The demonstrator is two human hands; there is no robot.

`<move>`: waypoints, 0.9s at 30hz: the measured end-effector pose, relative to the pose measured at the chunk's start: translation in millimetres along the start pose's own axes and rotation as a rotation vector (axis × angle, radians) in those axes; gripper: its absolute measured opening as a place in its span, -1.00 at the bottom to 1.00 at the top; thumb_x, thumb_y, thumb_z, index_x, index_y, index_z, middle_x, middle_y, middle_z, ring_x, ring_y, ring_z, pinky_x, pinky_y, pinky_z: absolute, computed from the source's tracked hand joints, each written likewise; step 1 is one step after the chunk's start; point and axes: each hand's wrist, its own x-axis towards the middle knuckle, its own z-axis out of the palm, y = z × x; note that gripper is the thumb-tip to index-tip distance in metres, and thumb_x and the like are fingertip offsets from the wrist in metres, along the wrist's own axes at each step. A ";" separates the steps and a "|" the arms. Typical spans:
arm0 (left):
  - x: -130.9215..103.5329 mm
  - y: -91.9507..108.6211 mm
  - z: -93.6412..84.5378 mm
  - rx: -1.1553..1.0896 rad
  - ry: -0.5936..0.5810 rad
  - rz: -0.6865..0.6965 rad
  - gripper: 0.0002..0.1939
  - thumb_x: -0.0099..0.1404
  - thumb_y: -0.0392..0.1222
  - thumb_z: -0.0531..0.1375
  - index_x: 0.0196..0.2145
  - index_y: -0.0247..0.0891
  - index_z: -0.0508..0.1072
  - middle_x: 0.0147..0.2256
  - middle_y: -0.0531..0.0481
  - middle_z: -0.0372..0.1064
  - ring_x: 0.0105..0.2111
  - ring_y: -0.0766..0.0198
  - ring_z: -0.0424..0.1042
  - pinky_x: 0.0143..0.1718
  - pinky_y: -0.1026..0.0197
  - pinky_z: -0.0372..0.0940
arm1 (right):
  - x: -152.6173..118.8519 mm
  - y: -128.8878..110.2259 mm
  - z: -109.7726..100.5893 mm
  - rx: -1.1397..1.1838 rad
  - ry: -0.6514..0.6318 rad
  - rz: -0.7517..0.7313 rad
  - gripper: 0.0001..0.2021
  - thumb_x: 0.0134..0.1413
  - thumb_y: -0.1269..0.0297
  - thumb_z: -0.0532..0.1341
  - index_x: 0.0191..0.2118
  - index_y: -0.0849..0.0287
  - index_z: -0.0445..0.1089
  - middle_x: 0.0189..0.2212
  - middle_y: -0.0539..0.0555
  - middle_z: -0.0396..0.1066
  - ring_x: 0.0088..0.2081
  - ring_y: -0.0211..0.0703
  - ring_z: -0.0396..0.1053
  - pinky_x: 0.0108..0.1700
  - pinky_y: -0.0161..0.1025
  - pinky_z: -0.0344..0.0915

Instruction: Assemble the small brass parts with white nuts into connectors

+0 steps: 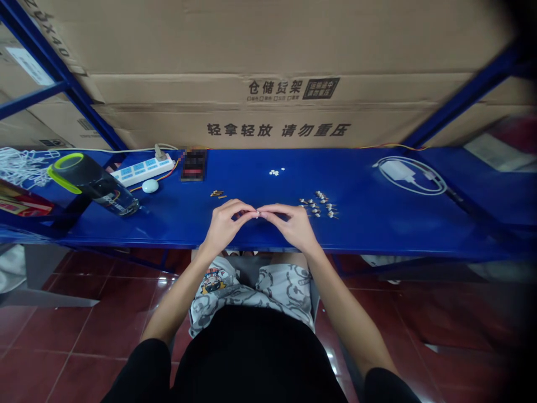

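Observation:
My left hand and my right hand meet fingertip to fingertip just above the front of the blue table. Both are pinched closed around a tiny whitish piece; its kind is too small to make out. Beyond my left hand lie several thin brass-coloured pins. Several small white pieces are grouped farther back. Beside my right hand, several small white-and-metal parts with thin pins are spread out.
A dark bottle with a lime-green loop leans at the left by a white power strip and a small white round object. A dark phone-like item lies behind. A charger with coiled white cable is at right. Cardboard boxes stand behind.

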 end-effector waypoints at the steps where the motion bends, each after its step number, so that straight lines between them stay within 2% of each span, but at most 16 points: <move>1: 0.0 -0.8 0.2 0.008 -0.001 -0.002 -0.81 0.38 -0.04 0.28 -0.26 -0.19 0.60 -0.33 0.01 0.55 -0.37 0.29 0.45 -0.29 0.21 0.36 | 0.7 0.7 0.3 -0.021 -0.001 -0.015 -0.86 0.22 0.18 0.29 -0.20 0.02 0.61 -0.23 0.02 0.63 -0.21 -0.06 0.56 -0.07 -0.09 0.43; 5: 0.5 -5.0 0.9 0.095 -0.018 -0.041 -0.85 0.39 -0.07 0.28 -0.26 -0.17 0.59 -0.31 0.02 0.56 -0.33 0.26 0.46 -0.29 0.22 0.34 | 3.7 6.0 1.9 -0.173 0.050 -0.081 -0.90 0.22 0.21 0.30 -0.23 0.02 0.59 -0.28 0.02 0.60 -0.24 -0.07 0.48 -0.14 -0.11 0.39; 9: 1.0 -9.6 0.4 0.218 -0.059 -0.125 -0.88 0.44 -0.13 0.22 -0.20 -0.15 0.56 -0.24 0.01 0.55 -0.20 0.19 0.48 -0.16 0.17 0.35 | 5.3 13.8 2.9 -0.321 0.106 -0.058 -0.88 0.25 0.23 0.26 -0.24 0.01 0.58 -0.22 0.03 0.61 -0.15 -0.01 0.44 -0.05 -0.05 0.37; 13: -0.2 -11.8 1.0 0.369 -0.148 -0.129 -0.83 0.47 -0.28 0.14 -0.09 -0.15 0.52 -0.14 -0.01 0.53 -0.11 0.14 0.47 -0.02 0.07 0.30 | 6.2 19.9 4.5 -0.438 0.050 -0.037 -0.83 0.27 0.26 0.23 -0.25 0.00 0.61 -0.10 0.05 0.59 -0.07 0.04 0.43 0.04 0.04 0.34; 18: -3.5 -10.1 4.6 0.571 -0.263 -0.049 -0.71 0.48 -0.37 0.04 -0.02 -0.15 0.50 0.01 -0.07 0.47 -0.01 0.08 0.43 0.02 0.03 0.24 | 7.1 21.6 5.6 -0.503 0.000 -0.049 -0.79 0.30 0.28 0.20 -0.20 -0.02 0.63 -0.02 0.05 0.56 -0.05 0.07 0.41 0.06 0.06 0.35; 23: -4.7 -10.0 5.5 0.583 -0.303 -0.027 -0.64 0.47 -0.41 -0.02 0.08 -0.19 0.44 0.12 -0.12 0.40 0.14 0.07 0.36 0.15 0.00 0.21 | 6.9 19.6 5.3 -0.530 -0.029 -0.041 -0.78 0.30 0.27 0.19 -0.18 -0.01 0.63 0.00 0.07 0.55 -0.01 0.09 0.39 0.08 0.09 0.34; 27: -5.3 -11.1 5.8 0.597 -0.315 -0.031 -0.62 0.47 -0.42 -0.02 0.12 -0.21 0.42 0.18 -0.13 0.38 0.19 0.07 0.34 0.20 -0.04 0.20 | 7.0 18.3 4.0 -0.516 -0.040 -0.027 -0.77 0.32 0.26 0.17 -0.15 0.01 0.62 0.02 0.07 0.54 0.01 0.10 0.40 0.08 0.10 0.34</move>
